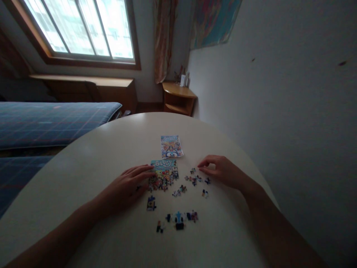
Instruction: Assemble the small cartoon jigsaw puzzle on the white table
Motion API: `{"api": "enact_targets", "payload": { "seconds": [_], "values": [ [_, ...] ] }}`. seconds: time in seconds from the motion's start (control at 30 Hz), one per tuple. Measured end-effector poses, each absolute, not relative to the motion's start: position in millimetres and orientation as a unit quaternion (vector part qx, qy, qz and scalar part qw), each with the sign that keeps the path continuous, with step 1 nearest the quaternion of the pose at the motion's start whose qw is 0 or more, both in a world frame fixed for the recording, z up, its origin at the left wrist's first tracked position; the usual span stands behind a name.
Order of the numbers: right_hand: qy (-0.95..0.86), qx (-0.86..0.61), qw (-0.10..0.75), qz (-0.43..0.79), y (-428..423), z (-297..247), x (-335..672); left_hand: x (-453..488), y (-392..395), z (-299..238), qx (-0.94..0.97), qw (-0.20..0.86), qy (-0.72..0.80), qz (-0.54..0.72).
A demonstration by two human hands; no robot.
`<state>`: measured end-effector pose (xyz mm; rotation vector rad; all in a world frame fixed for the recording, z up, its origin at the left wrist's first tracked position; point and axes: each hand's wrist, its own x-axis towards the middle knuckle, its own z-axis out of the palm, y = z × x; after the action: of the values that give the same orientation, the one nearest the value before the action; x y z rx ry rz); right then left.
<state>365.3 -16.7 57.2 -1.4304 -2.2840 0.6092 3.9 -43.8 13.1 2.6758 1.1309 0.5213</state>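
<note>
My left hand lies flat with its fingers stretched out, the tips on the left edge of a partly assembled jigsaw puzzle. The puzzle's upper part is joined, with an uneven lower edge. At the right, my right hand has its thumb and forefinger brought together in a pinch; whatever may be between them is too small to tell. Right by those fingertips is a loose puzzle piece, with several more pieces just below. Nearer me lie a joined blue-and-dark section, a piece and a small section.
A printed picture sheet lies beyond the puzzle on the round white table. The wall runs close along the right. A blue plaid mattress is at the left, and a wooden corner shelf stands past the far edge.
</note>
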Motion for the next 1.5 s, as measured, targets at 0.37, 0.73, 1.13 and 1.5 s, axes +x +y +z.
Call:
{"api": "enact_targets", "payload": {
  "seconds": [0.37, 0.73, 1.13, 1.5],
  "values": [
    [-0.813, -0.491, 0.188, 0.251, -19.4, 54.0, 363.5, -21.7, -40.5, 33.9, 0.899, 0.155, 0.391, 0.126],
    [-0.783, -0.570, 0.138, 0.208, -18.0, 59.7, 386.7, -25.2, -35.3, 33.8, 0.897, 0.204, 0.373, 0.124],
    [-0.783, -0.557, 0.125, 0.246, -18.9, 55.1, 380.0, -28.2, -33.1, 30.1, 0.896, 0.207, 0.371, 0.127],
    [-0.806, -0.539, 0.181, 0.167, -21.3, 46.2, 338.1, -23.6, -35.5, 35.2, 0.900, 0.209, 0.362, 0.124]
  ]
}}
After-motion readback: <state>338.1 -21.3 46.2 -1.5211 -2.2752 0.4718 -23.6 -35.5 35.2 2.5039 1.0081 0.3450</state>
